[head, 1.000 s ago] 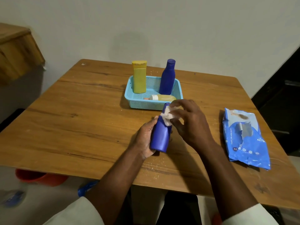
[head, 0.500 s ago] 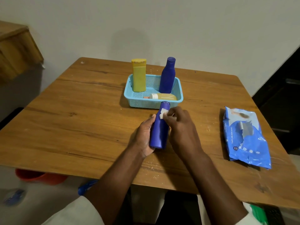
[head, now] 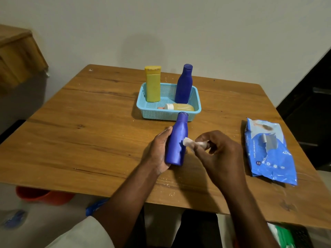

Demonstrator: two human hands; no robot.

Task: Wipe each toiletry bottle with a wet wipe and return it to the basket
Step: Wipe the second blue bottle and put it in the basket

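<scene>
left hand (head: 158, 151) grips blue bottle (head: 177, 140) just before basket (head: 168, 114); right hand (head: 217, 151) pinches wet wipe (head: 190, 143) against its side. risk: damp bottle slips, loose pinch drops wipe.

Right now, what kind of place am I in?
Probably a room in a home, not a workshop. You sit at a plain wooden table against a bare wall, with a small basket of toiletry bottles and a pack of baby wipes.
</scene>
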